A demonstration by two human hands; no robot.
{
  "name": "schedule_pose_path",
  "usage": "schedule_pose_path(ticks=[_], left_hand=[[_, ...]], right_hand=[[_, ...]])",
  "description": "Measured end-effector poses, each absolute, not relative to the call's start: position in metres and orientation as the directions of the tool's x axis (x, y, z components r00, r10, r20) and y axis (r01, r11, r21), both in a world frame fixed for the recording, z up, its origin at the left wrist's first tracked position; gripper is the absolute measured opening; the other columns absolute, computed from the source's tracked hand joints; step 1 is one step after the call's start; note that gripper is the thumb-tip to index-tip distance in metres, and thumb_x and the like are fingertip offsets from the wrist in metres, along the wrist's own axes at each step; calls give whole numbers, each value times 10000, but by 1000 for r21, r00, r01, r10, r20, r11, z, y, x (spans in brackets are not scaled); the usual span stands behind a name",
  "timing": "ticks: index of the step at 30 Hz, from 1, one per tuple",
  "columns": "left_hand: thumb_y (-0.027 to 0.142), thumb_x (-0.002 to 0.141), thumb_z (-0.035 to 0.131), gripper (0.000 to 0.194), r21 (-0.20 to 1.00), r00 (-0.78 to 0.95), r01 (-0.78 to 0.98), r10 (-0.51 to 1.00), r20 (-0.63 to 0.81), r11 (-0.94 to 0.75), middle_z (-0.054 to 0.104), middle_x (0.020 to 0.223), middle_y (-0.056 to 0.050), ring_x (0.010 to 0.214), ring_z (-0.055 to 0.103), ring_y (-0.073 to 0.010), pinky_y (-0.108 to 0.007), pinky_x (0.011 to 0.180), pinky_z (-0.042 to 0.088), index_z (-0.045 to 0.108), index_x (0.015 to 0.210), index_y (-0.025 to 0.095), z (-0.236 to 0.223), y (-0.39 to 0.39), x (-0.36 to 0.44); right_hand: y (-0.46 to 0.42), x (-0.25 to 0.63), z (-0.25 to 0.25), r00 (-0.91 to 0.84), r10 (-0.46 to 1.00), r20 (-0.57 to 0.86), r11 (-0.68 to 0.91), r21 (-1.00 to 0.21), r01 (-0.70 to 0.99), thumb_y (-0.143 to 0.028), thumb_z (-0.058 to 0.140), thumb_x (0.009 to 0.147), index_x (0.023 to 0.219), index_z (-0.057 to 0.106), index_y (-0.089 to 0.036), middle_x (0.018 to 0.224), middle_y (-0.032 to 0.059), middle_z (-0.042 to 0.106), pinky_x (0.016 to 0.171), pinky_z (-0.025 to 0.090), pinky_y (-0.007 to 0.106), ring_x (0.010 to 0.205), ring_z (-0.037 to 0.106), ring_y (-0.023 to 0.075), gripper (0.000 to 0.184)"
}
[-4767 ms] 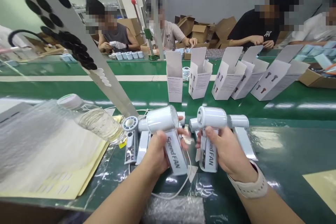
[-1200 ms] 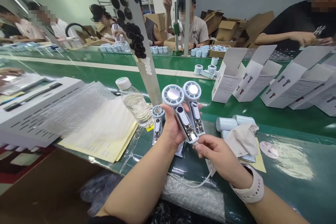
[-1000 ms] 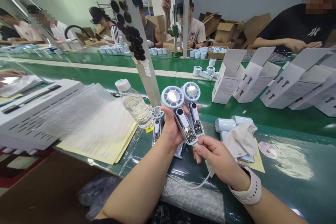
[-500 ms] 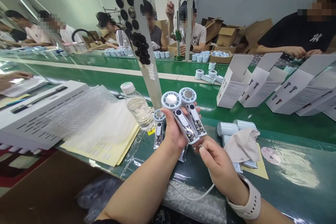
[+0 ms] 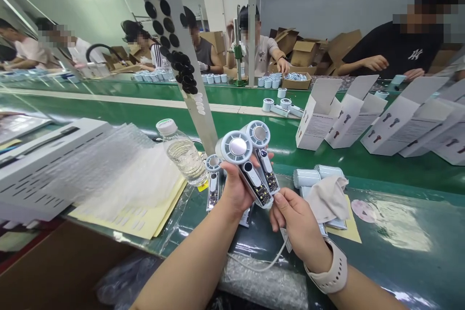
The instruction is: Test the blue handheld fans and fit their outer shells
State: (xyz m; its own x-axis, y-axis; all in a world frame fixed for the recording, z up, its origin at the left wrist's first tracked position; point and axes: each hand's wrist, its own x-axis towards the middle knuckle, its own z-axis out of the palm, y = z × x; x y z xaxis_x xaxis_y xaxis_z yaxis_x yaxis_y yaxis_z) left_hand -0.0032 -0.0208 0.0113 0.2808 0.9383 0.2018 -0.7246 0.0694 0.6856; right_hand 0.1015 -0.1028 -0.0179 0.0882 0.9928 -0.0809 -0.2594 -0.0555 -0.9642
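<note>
Left hand [image 5: 236, 191]: clamped round front fan [image 5: 250, 180] and rear fan [image 5: 267, 168], above the worktop [image 5: 417, 276].
Right hand [image 5: 301, 220]: pinched at their lower ends, probably on the white cable [image 5: 271, 266]; I can't see its tip.
Fan risk: shared one-hand grip, so I'd expect slipping or knocking; a skewed push could bend the tip.
Fan looks: pale blue, heads tilted left, shiny centre discs [image 5: 238, 147], circuit boards [image 5: 263, 194] showing.

Your held fans [image 5: 250, 174]: two, twelve o'clock
Fan [image 5: 213, 185] beside bottle [image 5: 183, 155]: one
Lying fans [image 5: 310, 177] by cloth [image 5: 329, 198]: two, one o'clock
Cloth: one
Bottle: one, your eleven o'clock
White boxes [image 5: 317, 121]: at least four, two o'clock
</note>
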Motion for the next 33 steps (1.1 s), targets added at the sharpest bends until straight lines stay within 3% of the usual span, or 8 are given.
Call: schedule_pose_path(ticks=[5,9,14,19,22,26,29,33], left_hand=[[847,492,707,693,662,286,-739,948,139,126,738,989,-86,933,709,-276,-370,839,575,655,624,168,13,-19,-3],[823,528,721,667,602,194,-784,981,3,153,738,918,-62,878,708,-230,-338,790,578,647,635,169,13,-10,-3],[829,573,691,670,592,169,-784,981,-92,190,740,889,-80,855,708,-235,-346,760,578,643,619,162,9,-5,-4],[792,518,754,666,653,386,-683,921,-59,328,736,995,-113,917,703,-273,-378,834,567,655,641,145,7,-17,1],[781,526,759,655,656,526,-614,847,-74,439,735,978,-119,947,700,-302,-406,871,554,648,644,146,4,-24,5],[802,569,713,670,645,732,-489,678,-63,588,731,923,-136,932,698,-313,-424,860,546,644,692,147,-4,-35,9],[821,607,667,688,645,823,-425,567,-16,635,728,902,-139,927,701,-308,-400,829,550,633,718,143,-8,-42,12],[827,600,662,694,656,875,-371,485,8,658,721,780,-104,766,707,-241,-300,677,548,619,715,144,-9,-49,11]], right_hand=[[-99,109,-16,73,997,30,31,-999,-8,-569,538,922,695,525,-215,614,-8,570,633,444,300,618,552,164,421],[-99,116,-7,43,968,246,224,-932,284,-397,502,943,661,483,-225,820,44,617,744,486,352,807,595,207,330],[-93,173,-2,48,911,409,226,-594,772,-334,605,878,930,696,-213,1228,142,622,1022,414,575,1205,529,346,160],[-84,239,-12,101,883,457,61,-328,943,-208,585,819,689,705,-207,1230,163,628,1011,398,661,1282,453,424,177],[-84,234,-6,156,821,549,95,-401,911,-223,523,888,727,724,-217,1153,143,667,1014,414,641,1237,502,387,258],[-88,201,9,283,733,619,265,-642,719,-310,541,942,859,745,-267,1236,90,641,1010,458,568,1216,547,321,224],[-91,184,13,330,824,461,355,-873,334,-383,632,906,954,718,-290,1287,70,605,890,560,463,1166,590,284,135],[-92,180,11,141,984,106,131,-974,-185,-484,743,808,1378,486,-383,1347,61,593,515,562,300,761,666,178,633]])
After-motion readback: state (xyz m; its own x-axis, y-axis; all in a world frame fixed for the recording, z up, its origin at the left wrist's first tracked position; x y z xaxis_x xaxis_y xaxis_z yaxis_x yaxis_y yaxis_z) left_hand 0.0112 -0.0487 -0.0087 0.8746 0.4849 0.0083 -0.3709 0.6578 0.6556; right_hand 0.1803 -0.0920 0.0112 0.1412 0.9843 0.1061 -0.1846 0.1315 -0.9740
